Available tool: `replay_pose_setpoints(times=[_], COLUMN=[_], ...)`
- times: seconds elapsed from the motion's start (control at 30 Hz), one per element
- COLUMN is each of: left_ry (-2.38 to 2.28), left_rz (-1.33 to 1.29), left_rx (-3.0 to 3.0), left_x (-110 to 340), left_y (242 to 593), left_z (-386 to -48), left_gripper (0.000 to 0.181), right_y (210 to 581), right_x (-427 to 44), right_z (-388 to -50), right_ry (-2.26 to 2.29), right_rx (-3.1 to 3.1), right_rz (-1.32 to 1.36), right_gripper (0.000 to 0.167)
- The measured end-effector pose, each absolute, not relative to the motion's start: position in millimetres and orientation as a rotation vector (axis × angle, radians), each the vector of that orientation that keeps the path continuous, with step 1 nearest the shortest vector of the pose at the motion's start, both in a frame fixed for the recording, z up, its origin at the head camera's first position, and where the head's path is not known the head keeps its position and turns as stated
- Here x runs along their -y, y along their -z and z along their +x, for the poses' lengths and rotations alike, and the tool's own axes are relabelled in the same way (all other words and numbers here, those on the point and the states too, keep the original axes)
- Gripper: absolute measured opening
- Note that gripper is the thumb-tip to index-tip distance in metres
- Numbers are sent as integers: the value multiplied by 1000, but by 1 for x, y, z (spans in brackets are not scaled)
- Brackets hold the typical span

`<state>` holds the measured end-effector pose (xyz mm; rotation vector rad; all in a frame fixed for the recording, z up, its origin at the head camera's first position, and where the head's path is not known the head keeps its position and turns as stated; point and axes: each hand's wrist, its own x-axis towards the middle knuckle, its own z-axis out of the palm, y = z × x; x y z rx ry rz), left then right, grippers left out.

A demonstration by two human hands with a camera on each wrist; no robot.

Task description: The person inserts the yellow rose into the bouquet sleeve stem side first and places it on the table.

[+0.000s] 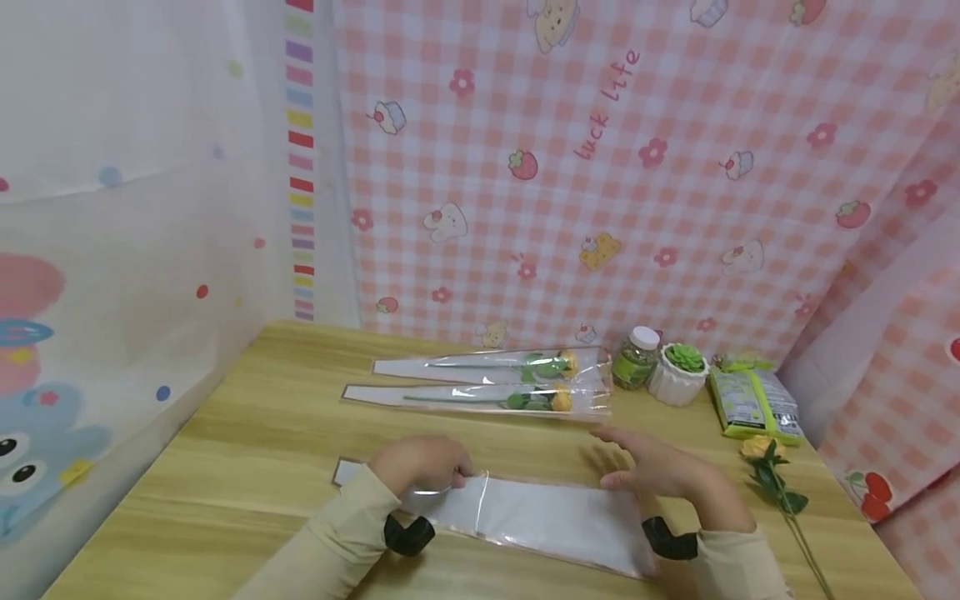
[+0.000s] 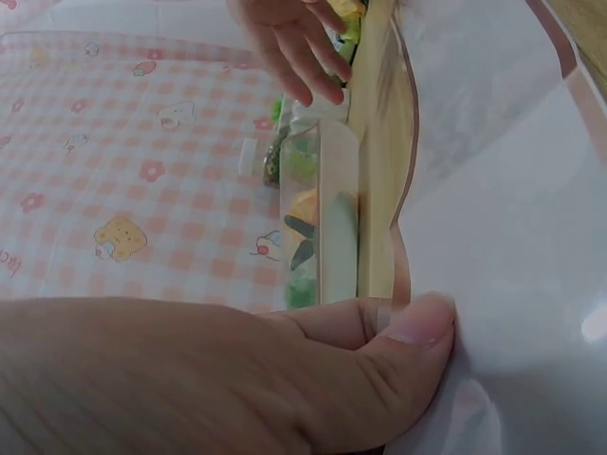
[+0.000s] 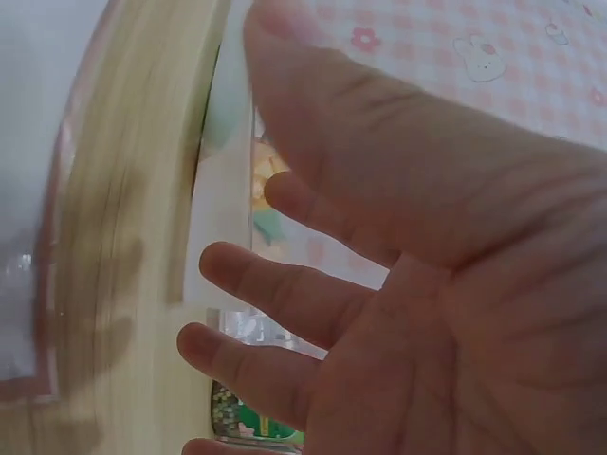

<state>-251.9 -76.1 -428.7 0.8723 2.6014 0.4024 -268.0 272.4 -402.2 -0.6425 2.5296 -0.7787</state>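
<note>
A long tapered flower sleeve (image 1: 555, 512), white with a clear film front and a brown-pink border, lies across the front of the table. My left hand (image 1: 423, 462) pinches its far edge between thumb and fingers, as the left wrist view shows at the thumb (image 2: 417, 327). Over the sleeve's wide right end hovers my right hand (image 1: 660, 467), fingers spread and holding nothing; its palm (image 3: 455, 313) fills much of the right wrist view. A loose yellow rose (image 1: 776, 479) with green leaves lies right of that hand.
Behind the hands lie two sleeves (image 1: 465, 395), each holding a yellow rose. A white-lidded jar (image 1: 636, 358), a succulent in a white pot (image 1: 677, 385) and a green packet (image 1: 757, 408) stand at the back right. A checked cloth (image 1: 480, 192) hangs behind the table.
</note>
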Motion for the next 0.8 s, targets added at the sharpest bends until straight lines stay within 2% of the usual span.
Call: replay_pose_setpoints(times=[0.27, 0.57, 0.8], left_ry=[-477, -475, -477], left_rz=[911, 864, 827], left_rx=[-2575, -2602, -2614], left_x=[74, 78, 80], left_y=[434, 434, 434], left_z=[-253, -256, -256], left_gripper=[38, 34, 28], right_y=[411, 418, 417], right_x=[-280, -276, -269], right_z=[-264, -271, -276], right_ry=[770, 751, 713], right_rx=[-2495, -2490, -2519], right_rz=[-708, -716, -711], right_gripper=[76, 70, 56])
